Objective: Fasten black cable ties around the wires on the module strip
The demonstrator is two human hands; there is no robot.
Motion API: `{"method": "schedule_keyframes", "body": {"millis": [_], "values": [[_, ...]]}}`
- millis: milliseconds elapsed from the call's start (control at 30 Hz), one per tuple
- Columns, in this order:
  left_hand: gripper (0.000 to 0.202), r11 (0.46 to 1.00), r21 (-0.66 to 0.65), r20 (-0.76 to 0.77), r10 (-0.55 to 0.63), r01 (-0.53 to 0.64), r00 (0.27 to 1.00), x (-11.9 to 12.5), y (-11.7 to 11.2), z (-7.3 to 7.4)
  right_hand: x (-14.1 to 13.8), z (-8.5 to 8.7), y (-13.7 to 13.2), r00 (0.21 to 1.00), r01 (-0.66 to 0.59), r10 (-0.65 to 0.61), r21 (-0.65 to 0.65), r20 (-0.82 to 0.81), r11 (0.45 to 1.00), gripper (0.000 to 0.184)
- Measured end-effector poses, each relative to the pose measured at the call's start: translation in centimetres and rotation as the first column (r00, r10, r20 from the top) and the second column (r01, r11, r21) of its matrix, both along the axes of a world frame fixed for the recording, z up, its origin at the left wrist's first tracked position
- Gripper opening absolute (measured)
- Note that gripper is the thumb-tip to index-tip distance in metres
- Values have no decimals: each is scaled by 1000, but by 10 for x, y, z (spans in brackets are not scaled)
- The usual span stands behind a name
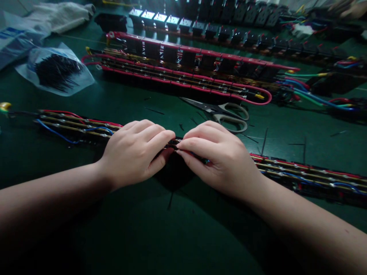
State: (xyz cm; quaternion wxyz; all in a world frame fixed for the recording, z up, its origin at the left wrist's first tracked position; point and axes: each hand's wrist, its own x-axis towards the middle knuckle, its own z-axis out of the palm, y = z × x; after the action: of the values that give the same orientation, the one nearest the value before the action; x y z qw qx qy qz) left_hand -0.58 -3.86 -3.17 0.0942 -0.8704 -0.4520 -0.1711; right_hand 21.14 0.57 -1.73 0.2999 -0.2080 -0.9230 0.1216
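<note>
A long strip of brass bars with red and blue wires (298, 170) runs across the table under both my hands. My left hand (137, 151) is closed over its middle, thumb and forefinger gripping it. Close beside it, my right hand (218, 156) is pinched, its thumb and forefinger tips meeting at the strip. Whatever small piece lies between those right fingertips is hidden. Below the hands a thin black cable tie tail (170, 200) shows against the table; I cannot tell whether it is attached to the strip. Scissors (220, 112) with grey handles lie just behind my right hand.
A clear bag of black cable ties (57, 70) lies at the left, near a pale cloth (61, 17). Behind stand a red-cabled strip assembly (186, 72) and rows of black socket blocks (197, 28). Cut tie ends (264, 141) are scattered about. Another person's hand (346, 8) appears top right.
</note>
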Motion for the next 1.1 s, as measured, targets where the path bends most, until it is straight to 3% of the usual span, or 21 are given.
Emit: {"method": "schedule_keyframes", "body": {"millis": [1100], "values": [[28, 1000, 10, 12, -15, 15, 1000, 0, 0, 0, 2, -1, -2, 1000, 27, -26, -73, 11, 997, 14]]}}
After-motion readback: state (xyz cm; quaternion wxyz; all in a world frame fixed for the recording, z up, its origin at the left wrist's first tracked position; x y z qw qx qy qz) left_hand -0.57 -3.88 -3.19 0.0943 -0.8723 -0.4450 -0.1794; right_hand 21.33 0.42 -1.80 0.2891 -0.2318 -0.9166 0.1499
